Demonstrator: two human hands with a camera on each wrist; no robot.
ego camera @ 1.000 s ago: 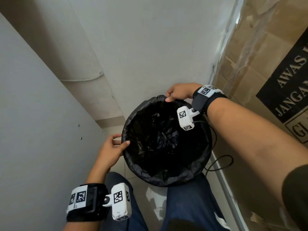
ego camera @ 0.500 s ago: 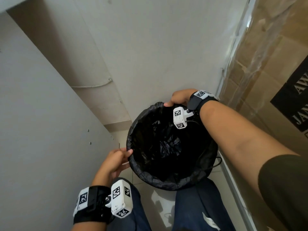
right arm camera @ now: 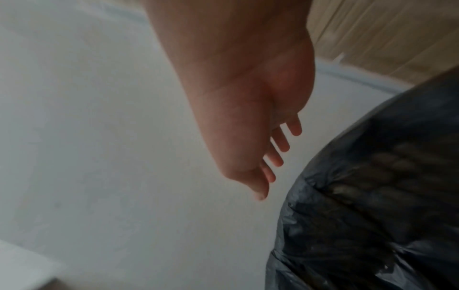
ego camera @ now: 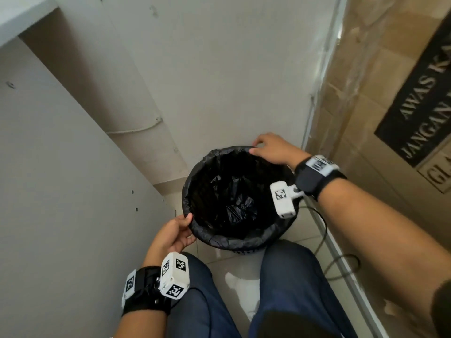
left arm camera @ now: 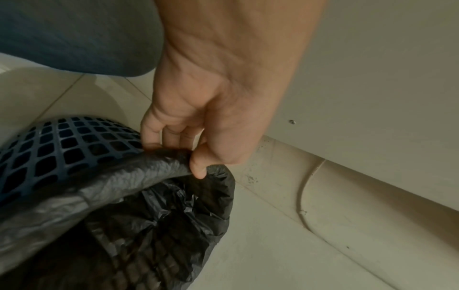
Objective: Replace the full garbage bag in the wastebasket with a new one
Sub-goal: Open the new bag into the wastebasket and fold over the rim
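A round blue mesh wastebasket (left arm camera: 62, 145) stands on the tiled floor against the wall, lined with a black garbage bag (ego camera: 231, 203) folded over its rim. My left hand (ego camera: 180, 230) pinches the bag's folded edge (left arm camera: 159, 166) at the near left rim, thumb inside and fingers outside. My right hand (ego camera: 268, 148) hovers at the far rim with fingers spread and straight, holding nothing; in the right wrist view the right hand (right arm camera: 270, 166) is just off the bag (right arm camera: 372, 206). Crumpled black plastic lies at the bag's bottom.
A white cabinet panel (ego camera: 61, 191) closes the left side and a white wall (ego camera: 219, 81) stands behind the basket. A cardboard-covered surface with a black printed label (ego camera: 415, 106) is on the right. A black cable (ego camera: 324, 230) runs along the floor. My knees in blue trousers (ego camera: 288, 276) flank the basket.
My right hand let go of the far rim and its fingers spread open. My left hand moved onto the near left rim and took the bag's edge between thumb and fingers.
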